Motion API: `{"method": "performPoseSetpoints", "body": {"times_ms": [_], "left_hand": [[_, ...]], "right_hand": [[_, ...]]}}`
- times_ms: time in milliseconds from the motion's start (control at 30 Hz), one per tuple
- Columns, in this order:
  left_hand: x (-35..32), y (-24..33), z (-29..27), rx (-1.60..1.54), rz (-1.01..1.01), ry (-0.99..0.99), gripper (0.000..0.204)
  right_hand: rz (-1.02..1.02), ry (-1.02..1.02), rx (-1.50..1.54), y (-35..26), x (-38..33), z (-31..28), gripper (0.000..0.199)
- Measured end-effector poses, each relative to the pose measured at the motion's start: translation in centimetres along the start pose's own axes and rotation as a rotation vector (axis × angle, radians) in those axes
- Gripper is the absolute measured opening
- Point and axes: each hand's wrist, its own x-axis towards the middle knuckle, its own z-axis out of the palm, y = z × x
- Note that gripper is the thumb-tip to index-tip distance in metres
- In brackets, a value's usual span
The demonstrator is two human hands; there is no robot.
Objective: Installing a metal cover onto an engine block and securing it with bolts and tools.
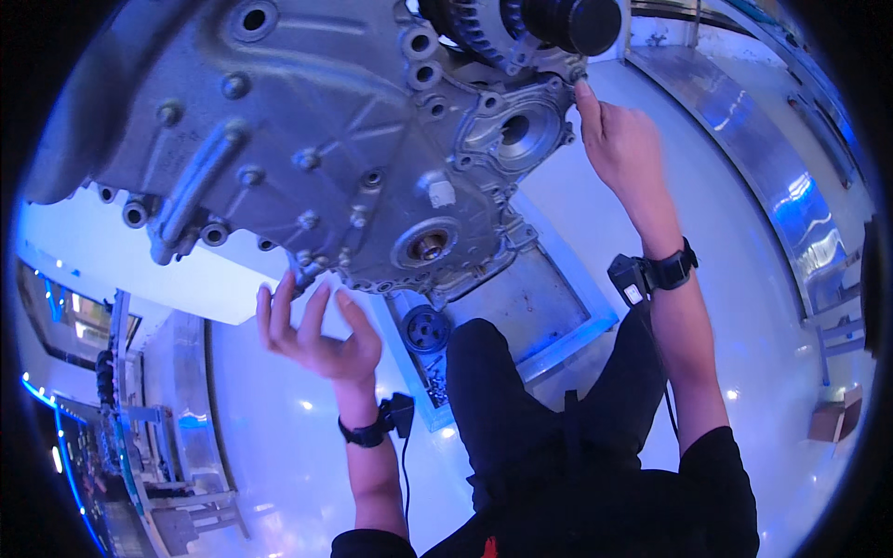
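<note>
the engine (307,200) fills the upper left and middle of the view, raised in front of the person and running past the top edge. its broad metal cover (279,116) faces the person. the long axis slants from upper left down to lower right, with the round hub (430,244) at the lower end, its bore pointing toward the person. at the top, a black pulley (591,26) points rightward.

the left hand (326,344) is below the engine's lower edge, palm up, its fingers spread apart and curled upward, holding nothing visible. the fingertips come close to the edge; whether they touch, i cannot tell. the right hand (628,153) is at the engine's right edge, just below the pulley, a fingertip up against the rim and the other fingers folded in. whether it pinches anything there, i cannot tell.

under the engine sits a metal tray (591,325); a dark grooved wheel (426,328) lies at its left side, with small bolts (434,379) just beside it.
</note>
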Motion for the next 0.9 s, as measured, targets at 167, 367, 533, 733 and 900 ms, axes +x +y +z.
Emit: {"method": "performPoseSetpoints", "body": {"times_ms": [167, 367, 533, 733, 900], "left_hand": [[-10.3, -4.5, -0.6, -0.187, -0.165, -0.081, 0.012], [-33.6, -5.3, -4.0, -0.04, -0.63, -0.665, 0.019], [-41.9, -5.0, -6.3, -0.047, -0.834, -0.806, 0.019], [-43.8, -5.4, -5.4, -0.108, -0.858, -0.869, 0.018], [-43.2, -6.0, -4.4, -0.236, -0.878, -0.865, 0.02]], "right_hand": [[0.07, 0.016, 0.035, -0.4, -0.4, 0.0, 0.035], [0.106, -0.029, -0.041, 2.4, 0.0, 0.6, 0.052], [0.108, -0.037, -0.006, 0.0, -0.6, 0.7, 0.047], [0.374, -0.294, 0.028, 3.4, 1.4, -0.8, 0.043], [-0.088, -0.048, -0.142, 1.3, 0.8, -1.6, 0.045]]}}
